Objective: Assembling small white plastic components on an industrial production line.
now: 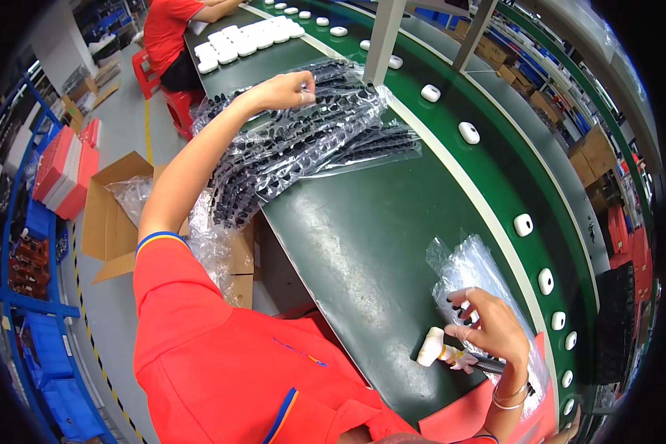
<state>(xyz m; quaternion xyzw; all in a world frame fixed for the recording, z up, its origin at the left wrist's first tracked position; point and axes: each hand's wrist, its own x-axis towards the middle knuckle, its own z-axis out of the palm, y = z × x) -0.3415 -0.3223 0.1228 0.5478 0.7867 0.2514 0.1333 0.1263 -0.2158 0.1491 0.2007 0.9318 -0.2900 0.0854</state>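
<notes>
A green table (348, 244) runs alongside a green belt (496, 185). Heaped at its far end are bags of black parts (274, 152); nearer lie clear bags (470, 266). The hands are well apart: the left hand (292, 90) is curled at the heap, the right hand (496, 325) bent over the clear bags, black bits (467, 320) at its fingers (whether either grips anything, I cannot tell). Beside it lies a white-headed mallet (431, 346). White cases (469, 133) dot the belt.
</notes>
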